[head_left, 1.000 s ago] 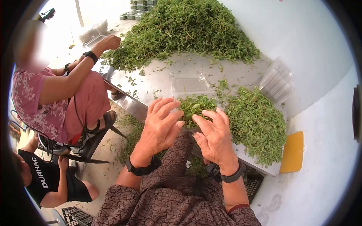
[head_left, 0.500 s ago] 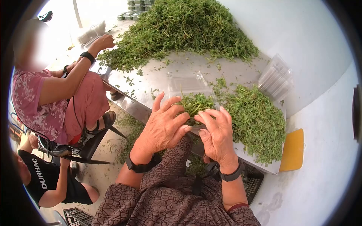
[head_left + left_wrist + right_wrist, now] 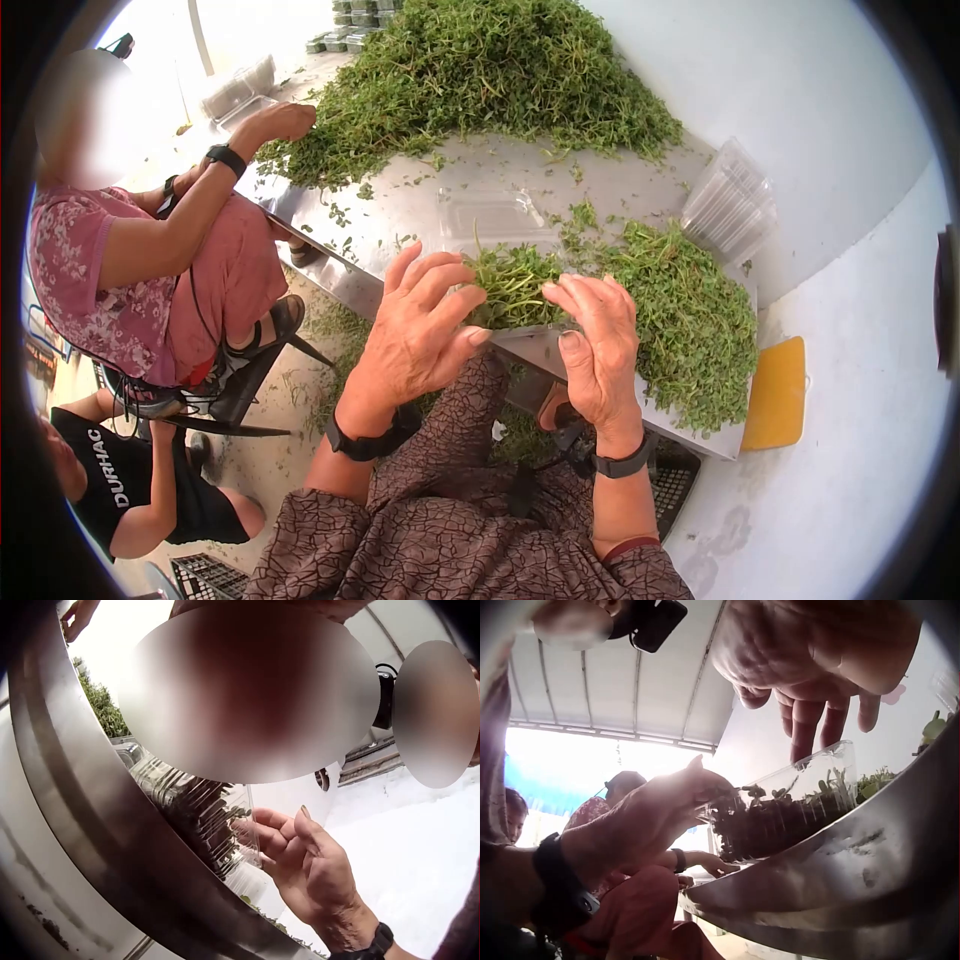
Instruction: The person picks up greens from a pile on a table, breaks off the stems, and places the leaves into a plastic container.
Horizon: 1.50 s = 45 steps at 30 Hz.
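A clear plastic clamshell box [image 3: 540,335] full of leafy green sprigs [image 3: 515,285] sits at the table's near edge, its clear lid [image 3: 490,213] folded back behind it. My left hand [image 3: 415,325] is at the box's left end, fingers loosely bent over the greens. At the right end is my right hand [image 3: 602,345], fingers extended and fingertips right at the rim. In the right wrist view, the right hand [image 3: 817,652] reaches down to the box wall [image 3: 844,761], and the left hand [image 3: 652,799] is against the opposite end.
Loose greens [image 3: 690,330] lie right of the box, a larger heap [image 3: 500,80] behind. Stacked empty clamshells [image 3: 730,205] lean by the wall near a yellow board [image 3: 778,395]. Filled boxes [image 3: 350,38] stand far back. A seated person [image 3: 160,240] works at left; another person [image 3: 150,480] is below.
My right hand moved in to the box's front corner beside the left, then drew back right to the right end. My left hand shifted slightly left. The lid stays folded back.
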Each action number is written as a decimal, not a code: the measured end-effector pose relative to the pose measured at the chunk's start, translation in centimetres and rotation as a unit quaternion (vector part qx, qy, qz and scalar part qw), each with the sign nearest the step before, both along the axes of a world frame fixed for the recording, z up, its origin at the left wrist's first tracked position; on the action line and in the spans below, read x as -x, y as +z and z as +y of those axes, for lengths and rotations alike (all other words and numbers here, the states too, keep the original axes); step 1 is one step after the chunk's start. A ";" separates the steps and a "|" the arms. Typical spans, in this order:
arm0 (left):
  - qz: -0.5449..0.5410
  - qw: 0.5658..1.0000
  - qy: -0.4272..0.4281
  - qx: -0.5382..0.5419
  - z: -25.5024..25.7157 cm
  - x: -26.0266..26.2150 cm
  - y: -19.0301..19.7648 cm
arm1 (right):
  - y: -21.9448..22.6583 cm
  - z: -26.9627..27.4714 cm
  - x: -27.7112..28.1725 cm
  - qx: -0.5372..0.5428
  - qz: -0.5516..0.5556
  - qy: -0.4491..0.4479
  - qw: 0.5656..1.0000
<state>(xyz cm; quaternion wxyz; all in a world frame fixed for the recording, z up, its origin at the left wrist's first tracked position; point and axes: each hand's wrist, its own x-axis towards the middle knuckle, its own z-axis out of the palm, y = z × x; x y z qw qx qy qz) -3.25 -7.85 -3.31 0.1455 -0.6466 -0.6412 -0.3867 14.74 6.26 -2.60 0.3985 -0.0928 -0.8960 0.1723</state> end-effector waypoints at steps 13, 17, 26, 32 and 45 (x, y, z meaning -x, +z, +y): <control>0.035 0.997 0.002 0.069 0.6 0.2 -0.3 | -0.7 0.6 1.1 -0.067 -0.073 -0.024 0.995; 0.032 0.997 -0.002 0.072 0.4 0.4 -0.4 | -0.7 0.7 1.1 -0.047 -0.070 -0.021 0.996; 0.020 0.999 -0.022 0.022 0.2 0.3 0.5 | 0.1 1.5 0.5 0.034 0.042 0.013 0.998; 0.031 0.996 -0.034 0.082 0.8 -0.4 0.0 | -0.1 0.7 2.1 -0.059 -0.065 -0.016 0.996; 0.032 0.997 -0.007 0.072 0.4 0.0 -0.7 | -0.7 1.9 1.8 -0.057 -0.079 -0.044 0.994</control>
